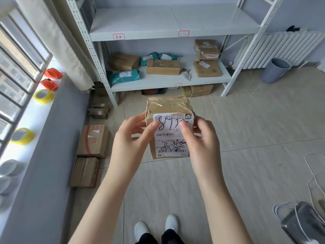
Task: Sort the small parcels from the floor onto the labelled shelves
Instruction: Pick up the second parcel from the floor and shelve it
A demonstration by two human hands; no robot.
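Note:
A small brown taped parcel (168, 110) with a white shipping label marked in black pen is held up in front of me above the floor. My left hand (131, 138) grips its left side, thumb on the label. My right hand (200, 140) grips the right side, thumb over the written number. Ahead stands a white metal shelf unit (175, 35) with red-bordered labels on its shelf edges. Its lower shelf (158, 81) carries several brown boxes and teal mailer bags. The upper shelf shows no parcels.
Cardboard boxes (94, 140) lie on the floor along the left wall under a windowsill with tape rolls (44, 95). More boxes sit under the shelf. A grey bin (276, 70) and a radiator are at the right; a bag and cords lie at bottom right.

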